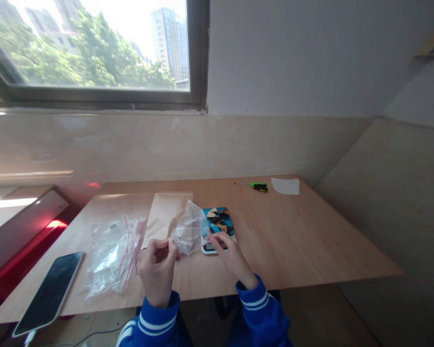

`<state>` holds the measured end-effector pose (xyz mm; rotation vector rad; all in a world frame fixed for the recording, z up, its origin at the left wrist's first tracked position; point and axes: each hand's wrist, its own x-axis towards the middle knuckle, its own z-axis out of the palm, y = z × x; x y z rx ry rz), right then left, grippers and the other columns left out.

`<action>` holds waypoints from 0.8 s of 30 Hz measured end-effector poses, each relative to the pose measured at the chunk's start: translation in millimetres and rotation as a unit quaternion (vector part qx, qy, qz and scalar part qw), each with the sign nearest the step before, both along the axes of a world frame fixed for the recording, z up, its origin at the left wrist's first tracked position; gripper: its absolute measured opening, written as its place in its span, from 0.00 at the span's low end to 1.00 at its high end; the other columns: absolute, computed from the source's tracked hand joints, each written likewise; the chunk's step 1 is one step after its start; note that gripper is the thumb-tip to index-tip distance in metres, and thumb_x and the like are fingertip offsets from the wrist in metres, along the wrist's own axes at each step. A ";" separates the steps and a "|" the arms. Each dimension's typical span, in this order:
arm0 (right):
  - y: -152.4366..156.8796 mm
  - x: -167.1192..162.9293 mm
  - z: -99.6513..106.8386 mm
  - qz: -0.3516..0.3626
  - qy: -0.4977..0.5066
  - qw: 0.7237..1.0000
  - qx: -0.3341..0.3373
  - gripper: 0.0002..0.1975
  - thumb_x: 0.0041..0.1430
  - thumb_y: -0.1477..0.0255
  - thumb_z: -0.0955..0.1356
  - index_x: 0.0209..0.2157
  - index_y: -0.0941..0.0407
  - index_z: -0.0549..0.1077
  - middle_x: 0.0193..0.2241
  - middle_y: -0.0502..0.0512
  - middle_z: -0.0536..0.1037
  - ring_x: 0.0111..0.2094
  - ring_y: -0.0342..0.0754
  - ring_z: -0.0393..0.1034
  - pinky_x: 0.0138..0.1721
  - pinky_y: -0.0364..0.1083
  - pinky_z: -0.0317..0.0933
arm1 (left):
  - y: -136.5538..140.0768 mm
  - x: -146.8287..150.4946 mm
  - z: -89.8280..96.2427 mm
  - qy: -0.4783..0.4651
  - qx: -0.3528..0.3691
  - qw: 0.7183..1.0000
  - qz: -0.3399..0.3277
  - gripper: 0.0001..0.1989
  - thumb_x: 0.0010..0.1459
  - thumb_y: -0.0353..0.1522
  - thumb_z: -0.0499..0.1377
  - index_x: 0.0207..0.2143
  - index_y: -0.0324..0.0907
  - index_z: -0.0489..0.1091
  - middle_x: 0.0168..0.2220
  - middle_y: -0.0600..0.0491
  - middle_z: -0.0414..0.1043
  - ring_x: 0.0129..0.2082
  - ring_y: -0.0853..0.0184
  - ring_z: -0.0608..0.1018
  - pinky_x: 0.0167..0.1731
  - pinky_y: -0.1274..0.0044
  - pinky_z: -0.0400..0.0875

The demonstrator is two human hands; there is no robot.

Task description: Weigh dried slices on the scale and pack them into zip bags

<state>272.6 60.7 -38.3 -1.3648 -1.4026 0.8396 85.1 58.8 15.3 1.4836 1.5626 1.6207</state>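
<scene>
A clear zip-lock bag (188, 231) is stretched between my two hands, above the table. My left hand (159, 265) pinches its left edge with thumb and fingers. On the opposite side my right hand (228, 250) grips the edge where a red zip strip shows. Just behind the bag and my right hand stands a small white digital scale (208, 249), its display partly covered. Dark and tan flat pieces (220, 218) lie on the scale's blue top. A brown paper sheet or bag (162, 212) lies behind my left hand, partly seen through the plastic.
Several clear zip-lock bags (110, 250) with red strips lie in a pile at the left. A phone (52, 291) with a cable rests at the front left edge. Screwdrivers (258, 186) and a white paper piece (286, 186) lie at the back of the wooden table (296, 241).
</scene>
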 end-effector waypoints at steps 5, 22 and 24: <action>22.6 32.3 -21.4 -0.048 -0.258 0.963 0.067 0.19 0.61 0.70 0.65 0.54 0.51 0.71 0.56 0.61 0.68 0.55 0.57 0.63 0.57 0.59 0.57 | 3.0 -7.6 11.1 0.180 0.018 0.983 0.016 0.11 0.55 0.37 0.56 0.23 0.45 0.62 0.25 0.54 0.67 0.28 0.65 0.74 0.34 0.73 0.71; 52.3 54.2 -40.0 -0.010 -0.252 0.966 0.056 0.14 0.58 0.79 0.63 0.40 0.56 0.78 0.40 0.61 0.79 0.43 0.55 0.72 0.48 0.55 0.66 | 5.5 -4.6 -4.9 0.229 -0.027 0.959 -0.164 0.21 0.59 0.36 0.49 0.52 0.40 0.68 0.28 0.55 0.72 0.21 0.71 0.73 0.25 0.80 0.70; 46.7 53.5 -31.7 -0.018 -0.222 0.973 0.054 0.12 0.58 0.77 0.64 0.40 0.56 0.77 0.40 0.60 0.79 0.43 0.54 0.73 0.47 0.54 0.66 | 5.9 -3.2 -9.0 0.229 -0.034 0.960 -0.158 0.20 0.60 0.37 0.49 0.50 0.41 0.70 0.27 0.55 0.72 0.20 0.71 0.73 0.25 0.80 0.69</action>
